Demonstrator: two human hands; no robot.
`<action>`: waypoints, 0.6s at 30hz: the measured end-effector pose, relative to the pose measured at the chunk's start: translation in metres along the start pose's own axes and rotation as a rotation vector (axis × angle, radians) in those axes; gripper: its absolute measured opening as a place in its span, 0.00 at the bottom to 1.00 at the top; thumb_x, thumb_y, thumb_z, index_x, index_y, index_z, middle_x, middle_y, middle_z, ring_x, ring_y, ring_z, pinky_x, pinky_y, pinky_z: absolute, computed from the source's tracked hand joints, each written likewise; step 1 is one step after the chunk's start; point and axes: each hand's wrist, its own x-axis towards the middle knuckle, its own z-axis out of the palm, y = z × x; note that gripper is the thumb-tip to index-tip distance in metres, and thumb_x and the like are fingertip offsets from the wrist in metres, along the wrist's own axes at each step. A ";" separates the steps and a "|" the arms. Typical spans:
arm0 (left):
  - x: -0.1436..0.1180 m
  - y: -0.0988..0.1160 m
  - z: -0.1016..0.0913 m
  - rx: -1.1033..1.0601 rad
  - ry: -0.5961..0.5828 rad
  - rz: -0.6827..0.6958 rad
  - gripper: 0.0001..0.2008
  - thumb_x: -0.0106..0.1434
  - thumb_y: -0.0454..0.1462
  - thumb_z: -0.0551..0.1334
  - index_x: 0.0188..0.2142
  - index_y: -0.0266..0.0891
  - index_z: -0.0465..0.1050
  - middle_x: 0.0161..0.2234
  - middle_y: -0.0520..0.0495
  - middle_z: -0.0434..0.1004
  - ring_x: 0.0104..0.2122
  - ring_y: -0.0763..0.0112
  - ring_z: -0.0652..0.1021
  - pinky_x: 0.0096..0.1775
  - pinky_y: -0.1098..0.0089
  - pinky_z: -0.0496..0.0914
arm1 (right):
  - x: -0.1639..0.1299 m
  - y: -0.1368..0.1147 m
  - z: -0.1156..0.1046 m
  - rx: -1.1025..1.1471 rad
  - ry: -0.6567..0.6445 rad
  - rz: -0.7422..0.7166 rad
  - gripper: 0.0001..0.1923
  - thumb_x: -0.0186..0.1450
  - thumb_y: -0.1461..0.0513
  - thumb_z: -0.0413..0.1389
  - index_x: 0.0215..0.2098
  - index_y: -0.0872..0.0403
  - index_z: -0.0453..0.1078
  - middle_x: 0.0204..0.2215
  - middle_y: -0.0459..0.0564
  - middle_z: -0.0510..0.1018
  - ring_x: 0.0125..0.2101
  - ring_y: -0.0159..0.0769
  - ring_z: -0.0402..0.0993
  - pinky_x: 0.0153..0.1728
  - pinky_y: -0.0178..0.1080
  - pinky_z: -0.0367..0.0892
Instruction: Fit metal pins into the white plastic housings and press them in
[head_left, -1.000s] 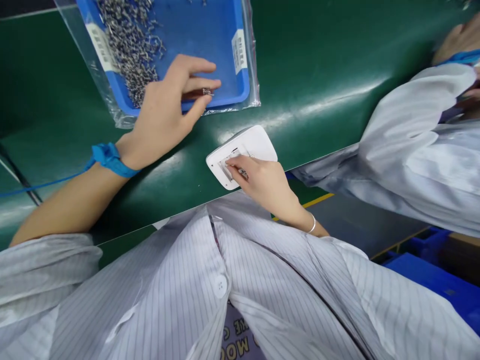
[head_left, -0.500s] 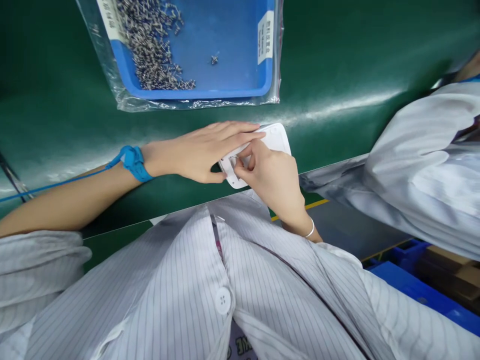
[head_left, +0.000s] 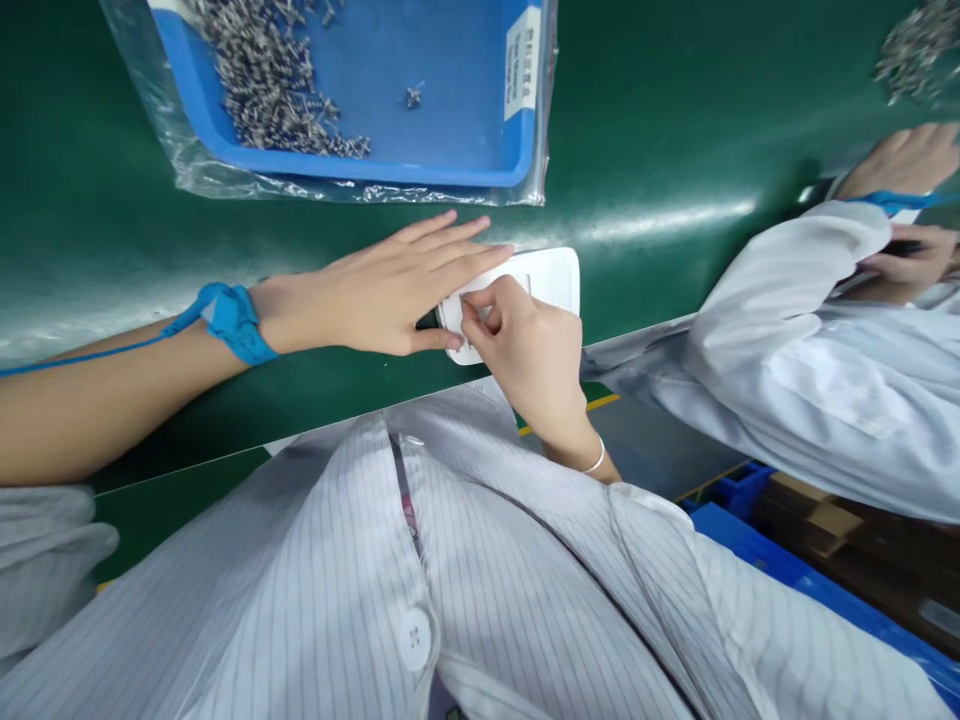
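A white plastic housing [head_left: 551, 278] lies on the green belt [head_left: 660, 120] near its front edge. My left hand [head_left: 382, 290] lies flat with fingers stretched, its fingertips and thumb pressing the housing's left end. My right hand [head_left: 521, 340] is curled over the housing's left recess, with finger and thumb pinched together on a small part I cannot make out. A blue strap [head_left: 229, 320] with a blue cord circles my left wrist. Beyond the hands sits a blue tray [head_left: 480, 150] in a clear bag, holding several small metal springs [head_left: 262, 70].
At the right a co-worker in a white sleeve [head_left: 810, 330] leans on the belt, hands [head_left: 900, 160] near a pile of metal parts [head_left: 915, 45]. Blue bins and cardboard [head_left: 817, 520] stand below the belt at lower right.
My left hand left the blue tray and came down flat onto the housing's left end. My right hand stayed on the recess, its fingers now pinched. The housing sits slightly turned.
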 end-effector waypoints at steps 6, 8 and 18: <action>-0.004 -0.008 -0.001 0.212 -0.089 0.138 0.37 0.65 0.57 0.62 0.65 0.38 0.61 0.66 0.44 0.62 0.71 0.45 0.52 0.69 0.42 0.41 | 0.003 0.003 -0.008 0.103 0.014 0.069 0.13 0.70 0.56 0.52 0.35 0.55 0.73 0.24 0.43 0.76 0.24 0.27 0.69 0.29 0.32 0.54; -0.005 -0.012 -0.001 0.319 -0.135 0.183 0.41 0.66 0.57 0.61 0.70 0.39 0.52 0.70 0.43 0.54 0.72 0.46 0.49 0.70 0.45 0.39 | 0.006 0.003 -0.013 0.126 -0.019 0.086 0.11 0.69 0.56 0.54 0.35 0.54 0.75 0.24 0.43 0.76 0.25 0.28 0.70 0.30 0.32 0.55; -0.004 -0.016 -0.001 0.441 -0.144 0.229 0.43 0.67 0.56 0.58 0.72 0.41 0.43 0.72 0.43 0.50 0.71 0.48 0.50 0.71 0.48 0.40 | -0.001 0.004 -0.006 0.103 0.021 -0.004 0.12 0.70 0.57 0.52 0.35 0.53 0.73 0.24 0.43 0.74 0.24 0.27 0.67 0.30 0.33 0.55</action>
